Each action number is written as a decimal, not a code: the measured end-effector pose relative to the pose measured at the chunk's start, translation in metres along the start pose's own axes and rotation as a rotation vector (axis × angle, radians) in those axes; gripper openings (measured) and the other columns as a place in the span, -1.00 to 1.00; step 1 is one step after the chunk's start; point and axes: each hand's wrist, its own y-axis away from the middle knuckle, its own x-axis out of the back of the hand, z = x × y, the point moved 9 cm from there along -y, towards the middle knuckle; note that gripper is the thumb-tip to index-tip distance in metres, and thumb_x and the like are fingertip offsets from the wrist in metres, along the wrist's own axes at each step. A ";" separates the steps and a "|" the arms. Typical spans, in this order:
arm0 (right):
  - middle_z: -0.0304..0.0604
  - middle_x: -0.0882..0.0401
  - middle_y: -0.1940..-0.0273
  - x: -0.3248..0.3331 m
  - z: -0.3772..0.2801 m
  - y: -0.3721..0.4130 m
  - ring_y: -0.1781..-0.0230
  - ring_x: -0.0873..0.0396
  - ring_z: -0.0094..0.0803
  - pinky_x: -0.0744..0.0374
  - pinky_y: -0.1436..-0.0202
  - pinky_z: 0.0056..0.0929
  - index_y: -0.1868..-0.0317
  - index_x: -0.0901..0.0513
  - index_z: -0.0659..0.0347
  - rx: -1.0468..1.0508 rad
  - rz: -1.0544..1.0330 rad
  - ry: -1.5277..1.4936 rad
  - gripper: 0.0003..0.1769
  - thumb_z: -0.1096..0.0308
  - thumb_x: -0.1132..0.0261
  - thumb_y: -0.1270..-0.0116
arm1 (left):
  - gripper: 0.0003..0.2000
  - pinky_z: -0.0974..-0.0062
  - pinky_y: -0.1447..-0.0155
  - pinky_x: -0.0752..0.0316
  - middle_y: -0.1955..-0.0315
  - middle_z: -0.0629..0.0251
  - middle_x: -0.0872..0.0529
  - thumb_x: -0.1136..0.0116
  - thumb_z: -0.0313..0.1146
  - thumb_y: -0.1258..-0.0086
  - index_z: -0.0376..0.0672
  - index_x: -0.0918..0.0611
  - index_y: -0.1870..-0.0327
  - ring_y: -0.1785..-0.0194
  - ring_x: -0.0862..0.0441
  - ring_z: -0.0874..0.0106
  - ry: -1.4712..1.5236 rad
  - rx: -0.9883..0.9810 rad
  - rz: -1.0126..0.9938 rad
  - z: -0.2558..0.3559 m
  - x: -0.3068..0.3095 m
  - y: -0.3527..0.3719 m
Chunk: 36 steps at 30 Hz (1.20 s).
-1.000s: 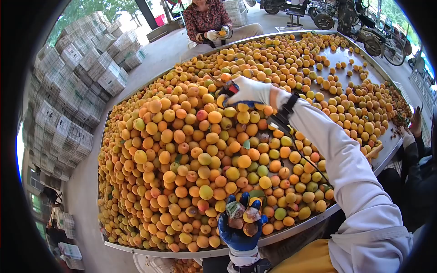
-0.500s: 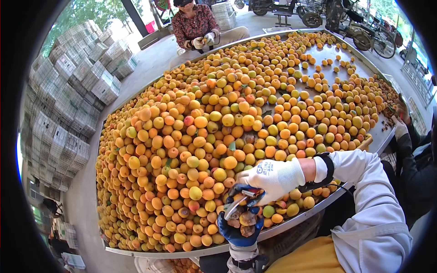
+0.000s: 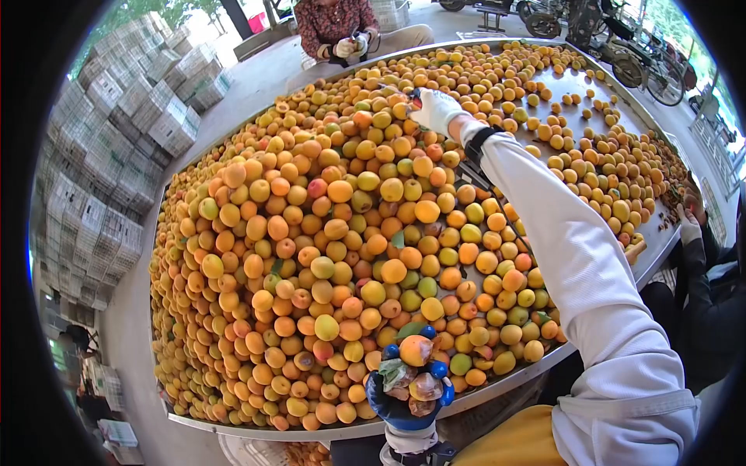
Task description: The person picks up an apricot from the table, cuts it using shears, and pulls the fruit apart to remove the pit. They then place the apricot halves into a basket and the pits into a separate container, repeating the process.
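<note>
My left hand (image 3: 404, 412), in a blue-coated glove, is cupped palm up at the table's near edge. In it sit a whole orange apricot (image 3: 416, 349) and browned, damaged apricots (image 3: 425, 386), along with a greyish-green shrivelled piece (image 3: 397, 373). Stretched out over the far part of the apricot heap (image 3: 311, 233) is my right hand (image 3: 435, 113), in a white glove with dark fingertips. Its fingers are curled, and a small red bit shows at them. What it grips is too small to make out.
A metal rim (image 3: 497, 382) edges the table. Across it sits a person (image 3: 334, 31) with gloved hands together; another person's hand (image 3: 690, 221) is at the right edge. Stacked crates (image 3: 109, 155) stand left, bicycles (image 3: 660, 78) at the back right.
My right hand has left my left hand and reached forward to the far side of the heap. My left hand now lies more uncovered, showing the fruit in it. The view has shifted slightly.
</note>
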 end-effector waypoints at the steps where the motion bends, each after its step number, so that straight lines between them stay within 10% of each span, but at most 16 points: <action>1: 0.08 -0.72 0.01 -0.008 0.002 -0.007 -0.06 -0.67 0.02 -0.59 -0.13 -0.15 -0.02 -0.65 0.19 -0.042 -0.039 -0.002 -0.58 0.08 -0.30 -0.29 | -0.45 -0.02 0.19 -0.61 -0.50 -0.09 -0.23 0.02 0.17 -0.46 0.19 -0.52 -0.40 -0.17 -0.58 -0.02 0.002 -0.012 0.008 0.001 0.001 -0.002; 21: 0.16 -0.69 0.01 -0.030 -0.002 -0.013 -0.06 -0.67 0.00 -0.61 -0.15 -0.16 -0.09 -0.60 0.25 -0.010 -0.028 0.003 -0.37 0.04 -0.49 -0.09 | -0.52 -0.05 0.15 -0.64 -0.50 -0.09 -0.21 -0.03 0.11 -0.48 0.22 -0.51 -0.36 -0.06 -0.62 -0.02 -0.004 0.008 0.068 0.000 0.005 -0.004; 27: 0.08 -0.72 0.29 0.006 -0.054 0.115 0.27 -0.71 -0.02 -0.65 0.16 -0.16 0.13 -0.66 0.29 0.317 -0.483 -0.043 -0.47 0.09 -0.58 -0.02 | -0.50 -0.06 0.13 -0.64 -0.48 -0.11 -0.25 -0.03 0.10 -0.48 0.19 -0.50 -0.37 -0.05 -0.63 -0.03 -0.011 -0.029 0.031 0.006 -0.003 -0.005; 31: 0.00 -0.74 0.18 0.008 -0.065 0.184 0.11 -0.70 -0.09 -0.62 0.07 -0.20 0.05 -0.68 0.20 0.361 -0.845 -0.121 -0.57 0.15 -0.54 -0.16 | -0.50 0.01 0.22 -0.66 -0.46 -0.11 -0.28 0.01 0.12 -0.49 0.19 -0.50 -0.38 0.00 -0.64 0.01 -0.050 -0.053 0.079 0.004 0.003 -0.001; 36: -0.05 -0.66 0.37 -0.012 -0.079 0.193 0.26 -0.68 -0.04 -0.62 0.15 -0.14 0.17 -0.64 0.12 0.583 -0.462 0.011 -0.77 0.23 -0.35 -0.22 | -0.47 -0.03 0.20 -0.62 -0.43 -0.09 -0.34 -0.01 0.12 -0.47 0.13 -0.48 -0.38 -0.05 -0.66 -0.01 -0.074 -0.018 0.047 0.001 0.000 0.002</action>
